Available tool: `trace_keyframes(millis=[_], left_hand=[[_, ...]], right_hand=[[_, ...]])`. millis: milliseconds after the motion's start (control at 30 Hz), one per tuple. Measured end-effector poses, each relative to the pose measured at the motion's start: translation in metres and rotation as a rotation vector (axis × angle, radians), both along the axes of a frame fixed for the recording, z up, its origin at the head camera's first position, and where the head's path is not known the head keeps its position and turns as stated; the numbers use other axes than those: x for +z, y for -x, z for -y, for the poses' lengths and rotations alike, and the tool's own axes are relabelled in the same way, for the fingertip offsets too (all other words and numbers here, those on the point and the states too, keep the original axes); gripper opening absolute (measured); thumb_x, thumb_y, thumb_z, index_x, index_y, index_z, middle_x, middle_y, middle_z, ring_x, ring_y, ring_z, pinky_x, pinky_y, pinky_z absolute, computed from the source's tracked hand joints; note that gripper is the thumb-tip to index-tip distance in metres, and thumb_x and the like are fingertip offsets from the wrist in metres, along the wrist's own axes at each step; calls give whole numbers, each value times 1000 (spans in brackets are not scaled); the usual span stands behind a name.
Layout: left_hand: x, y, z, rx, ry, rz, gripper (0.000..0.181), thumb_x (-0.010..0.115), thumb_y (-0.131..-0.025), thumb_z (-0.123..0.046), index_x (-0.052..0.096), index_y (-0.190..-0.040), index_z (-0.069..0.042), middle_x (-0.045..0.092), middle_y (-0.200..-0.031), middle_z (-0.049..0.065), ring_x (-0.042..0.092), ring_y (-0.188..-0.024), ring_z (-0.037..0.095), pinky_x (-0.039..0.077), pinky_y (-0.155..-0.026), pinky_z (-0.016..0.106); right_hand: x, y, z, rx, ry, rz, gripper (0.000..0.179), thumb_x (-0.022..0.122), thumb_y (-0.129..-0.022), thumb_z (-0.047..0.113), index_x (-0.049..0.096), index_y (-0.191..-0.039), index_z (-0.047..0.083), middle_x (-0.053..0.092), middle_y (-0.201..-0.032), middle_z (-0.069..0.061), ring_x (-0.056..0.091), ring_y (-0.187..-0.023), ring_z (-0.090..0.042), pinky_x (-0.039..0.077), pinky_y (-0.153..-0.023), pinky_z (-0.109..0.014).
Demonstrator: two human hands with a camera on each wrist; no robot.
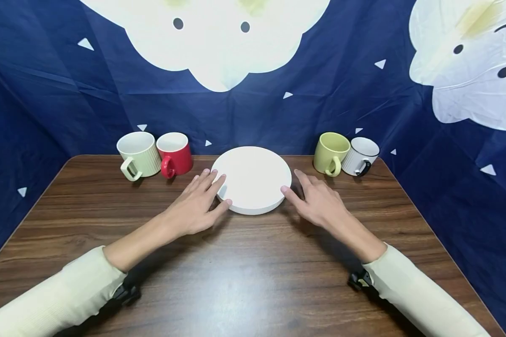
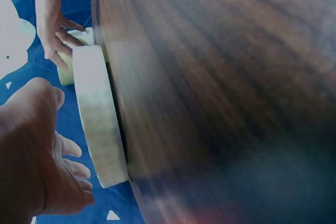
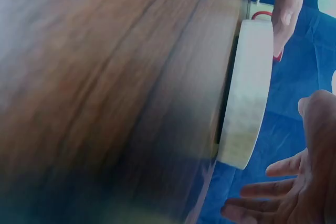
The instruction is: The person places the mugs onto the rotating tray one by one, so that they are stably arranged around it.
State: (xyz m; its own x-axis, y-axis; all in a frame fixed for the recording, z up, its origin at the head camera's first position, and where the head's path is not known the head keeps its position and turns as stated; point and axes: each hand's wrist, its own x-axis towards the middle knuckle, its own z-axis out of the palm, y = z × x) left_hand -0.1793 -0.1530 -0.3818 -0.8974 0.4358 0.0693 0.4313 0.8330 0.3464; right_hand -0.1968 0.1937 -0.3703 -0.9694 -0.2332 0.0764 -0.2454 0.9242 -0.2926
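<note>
A white round disc (image 1: 253,178) with a thick rim lies flat near the back of the table; a thin dark gap shows beneath its rim (image 2: 100,124) in the left wrist view. Spread fingers of my left hand (image 1: 194,210) hover at its left edge, with the thumb extended. On the opposite side, my right hand (image 1: 318,199) has its fingers extended near the rim. Both wrist views show the left hand (image 2: 31,150) and the right hand (image 3: 307,182) apart from the disc (image 3: 247,93), holding nothing.
Left of the disc stand a pale green ribbed mug (image 1: 141,157) and a red mug (image 1: 178,157). A yellow-green mug (image 1: 330,152) and a white mug (image 1: 360,157) with a black handle are at right. Behind the wooden table (image 1: 244,271) hangs a blue cloth (image 1: 160,105).
</note>
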Motion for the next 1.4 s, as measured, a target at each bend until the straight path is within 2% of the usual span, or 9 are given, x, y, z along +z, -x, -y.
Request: trace_keyframes(millis=[233, 500, 700, 933, 1167, 1400], left_hand=[[1, -8, 2, -35, 22, -19, 80, 49, -116, -57, 39, -175, -5, 28, -186, 24, 19, -175, 49, 16, -144, 66], [-1, -12, 9, -79, 41, -40, 77, 51, -116, -58, 41, -176, -11, 32, -185, 21, 22, -175, 49, 18, -143, 67], [-3, -14, 13, -111, 43, -53, 77, 55, -115, -57, 40, -176, -13, 35, -184, 20, 24, -175, 47, 19, -143, 66], [-3, -16, 15, -111, 48, -22, 78, 57, -113, -58, 39, -177, -17, 33, -185, 17, 22, -176, 45, 16, -144, 64], [-3, -15, 14, -125, 43, -14, 79, 57, -113, -60, 38, -178, -19, 31, -186, 16, 20, -177, 43, 15, -144, 64], [-5, -16, 15, -156, 46, -18, 79, 59, -112, -60, 39, -177, -20, 31, -187, 14, 22, -177, 41, 17, -143, 67]], right_hand=[[2, -1, -14, -15, 51, -10, 86, 44, -114, 72, 44, -172, 8, 55, -167, -30, 57, -153, -53, 51, -114, -79], [5, 1, -31, -50, 161, -32, 83, 45, -115, 70, 48, -169, 7, 54, -171, -25, 50, -159, -49, 43, -128, -71], [5, 2, -42, -87, 232, -77, 76, 48, -115, 66, 55, -163, 7, 59, -165, -25, 55, -156, -48, 44, -128, -68], [3, 5, -55, -126, 302, -101, 72, 51, -115, 63, 58, -158, 5, 64, -158, -23, 62, -145, -45, 48, -122, -66], [6, 6, -66, -158, 313, -127, 72, 51, -116, 59, 57, -158, 1, 62, -158, -27, 58, -146, -49, 45, -122, -68], [4, 10, -74, -193, 355, -159, 71, 53, -116, 53, 56, -156, -5, 62, -146, -31, 58, -139, -48, 46, -118, -67]])
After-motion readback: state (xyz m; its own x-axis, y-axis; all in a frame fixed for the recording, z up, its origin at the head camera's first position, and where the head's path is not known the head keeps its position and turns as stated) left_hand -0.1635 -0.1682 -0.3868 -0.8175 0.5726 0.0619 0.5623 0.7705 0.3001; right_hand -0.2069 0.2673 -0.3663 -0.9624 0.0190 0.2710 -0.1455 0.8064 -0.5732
